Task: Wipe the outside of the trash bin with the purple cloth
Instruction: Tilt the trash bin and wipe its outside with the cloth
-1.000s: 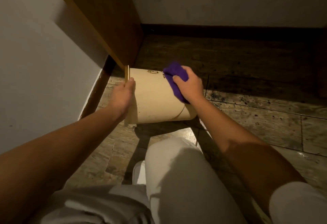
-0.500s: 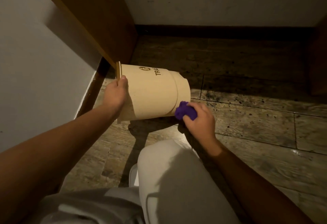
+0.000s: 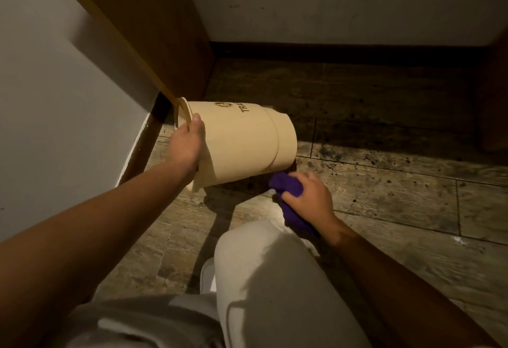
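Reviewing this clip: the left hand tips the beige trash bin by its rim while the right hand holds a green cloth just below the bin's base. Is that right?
Not quite. The cloth in the right hand is purple, not green, as the head view shows. The rest holds: the left hand tips the beige trash bin by its rim, and the cloth sits just below the bin's base.

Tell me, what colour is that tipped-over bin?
Pale cream trash bin, with dark lettering; the head view shows it.

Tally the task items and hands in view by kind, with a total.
Bin: 1, cream, tipped, gripped at its rim by the left hand
Cloth: 1, purple, bunched in the right hand
Hands: 2
Total: 4
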A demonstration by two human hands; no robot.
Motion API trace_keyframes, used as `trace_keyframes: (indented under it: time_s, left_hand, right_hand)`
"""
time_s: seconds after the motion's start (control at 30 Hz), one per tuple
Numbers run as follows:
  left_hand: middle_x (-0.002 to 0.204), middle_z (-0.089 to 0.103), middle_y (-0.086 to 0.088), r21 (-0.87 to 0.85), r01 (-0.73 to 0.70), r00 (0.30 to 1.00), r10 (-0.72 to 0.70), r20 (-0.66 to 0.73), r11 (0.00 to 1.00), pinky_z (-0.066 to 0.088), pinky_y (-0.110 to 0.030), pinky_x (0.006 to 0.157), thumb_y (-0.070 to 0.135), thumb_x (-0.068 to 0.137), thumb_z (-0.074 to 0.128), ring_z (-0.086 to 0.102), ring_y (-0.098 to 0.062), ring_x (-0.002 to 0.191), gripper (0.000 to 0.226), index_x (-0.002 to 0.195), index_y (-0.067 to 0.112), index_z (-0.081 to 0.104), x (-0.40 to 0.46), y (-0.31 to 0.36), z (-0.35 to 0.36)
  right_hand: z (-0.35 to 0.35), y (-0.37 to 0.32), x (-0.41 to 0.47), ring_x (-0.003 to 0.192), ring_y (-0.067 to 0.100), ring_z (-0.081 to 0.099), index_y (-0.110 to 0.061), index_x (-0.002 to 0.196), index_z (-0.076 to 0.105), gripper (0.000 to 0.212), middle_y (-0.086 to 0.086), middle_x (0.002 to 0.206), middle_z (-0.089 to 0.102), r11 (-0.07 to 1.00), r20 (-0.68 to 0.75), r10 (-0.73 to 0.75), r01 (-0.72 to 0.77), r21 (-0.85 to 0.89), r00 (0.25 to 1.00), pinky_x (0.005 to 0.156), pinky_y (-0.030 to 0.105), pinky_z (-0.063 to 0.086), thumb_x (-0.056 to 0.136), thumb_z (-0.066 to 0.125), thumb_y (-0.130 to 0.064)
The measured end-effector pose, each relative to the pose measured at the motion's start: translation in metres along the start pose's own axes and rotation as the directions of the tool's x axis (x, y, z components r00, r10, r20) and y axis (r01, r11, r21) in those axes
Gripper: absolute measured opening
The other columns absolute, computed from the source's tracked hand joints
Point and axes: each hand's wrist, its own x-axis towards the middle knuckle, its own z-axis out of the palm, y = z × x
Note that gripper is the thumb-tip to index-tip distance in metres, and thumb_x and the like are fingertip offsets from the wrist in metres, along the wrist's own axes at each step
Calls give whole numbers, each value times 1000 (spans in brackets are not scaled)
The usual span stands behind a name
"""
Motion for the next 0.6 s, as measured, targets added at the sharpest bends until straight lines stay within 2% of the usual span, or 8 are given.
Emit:
trace_keyframes:
  time_s: [0.03, 0.13, 0.2, 0.27, 0.33, 0.47, 0.53, 0.6]
  left_hand:
    - [132, 56, -5, -19, 17, 999, -17, 32, 1000, 42, -54, 107, 56, 104, 41, 53, -31, 125, 60, 149, 16, 47, -1, 3, 0]
    - [135, 61, -11, -143, 61, 968, -23, 249, 988, 52, -50, 97, 43, 104, 53, 61, -32, 120, 49, 147, 22, 49, -3, 11, -8]
    - [138, 60, -8, -161, 86, 917, -15, 399, 983, 51, -51, 97, 37, 105, 53, 60, -31, 122, 37, 142, 33, 49, -10, 11, -9]
    - [142, 57, -6, -178, 113, 901, -25, 434, 978, 47, -57, 103, 38, 107, 48, 57, -32, 126, 37, 144, 39, 45, -20, 9, -2]
    - [142, 57, -6, -208, 109, 920, -19, 392, 972, 48, -56, 103, 42, 109, 43, 57, -32, 126, 44, 153, 36, 39, -29, 12, 6]
    - [133, 68, -12, -362, 141, 947, -19, 320, 921, 59, -47, 89, 48, 110, 35, 68, -32, 118, 48, 151, 26, 47, -32, 27, 14]
    - [133, 69, -15, -443, 170, 957, -41, 286, 880, 59, -42, 94, 43, 110, 36, 68, -29, 121, 48, 145, 16, 55, -30, 27, 17]
    - [131, 71, -17, -506, 230, 956, -96, 276, 831, 62, -37, 87, 45, 110, 35, 69, -28, 119, 52, 141, 10, 59, -29, 26, 18]
  right_hand:
    - [-4, 5, -2, 101, 22, 60, -34, 132, 55, 56, -8, 113, 53, 998, -36, 38, -36, 44, 999, 71, 28, 41, 80, 67, -50]
    - [-28, -15, 17, 93, 9, 60, -44, 127, 47, 56, -23, 104, 54, 923, -203, 174, -88, 374, 964, 73, 29, 49, 76, 67, -54]
    - [-47, -43, 41, 94, 8, 61, -42, 129, 47, 58, -21, 109, 57, 892, -256, 164, -32, 451, 953, 75, 31, 50, 78, 70, -53]
    - [-64, -75, 60, 100, 8, 61, -32, 133, 54, 54, -12, 118, 62, 884, -262, 100, 35, 465, 960, 79, 29, 52, 85, 72, -47]
    - [-73, -106, 72, 108, 11, 62, -26, 134, 60, 48, -7, 125, 65, 872, -244, 36, 89, 482, 969, 90, 38, 55, 90, 72, -41]
    - [-54, -164, 64, 126, 16, 56, -27, 141, 55, 52, -2, 140, 61, 873, -305, -211, 320, 369, 929, 106, 43, 46, 94, 63, -49]
    - [-29, -182, 48, 141, 25, 44, -34, 148, 46, 56, 3, 152, 51, 895, -288, -322, 389, 219, 902, 115, 45, 33, 97, 52, -56]
    - [-12, -179, 36, 146, 32, 36, -33, 151, 45, 58, 8, 156, 48, 913, -276, -364, 399, 84, 890, 121, 48, 20, 99, 48, -59]
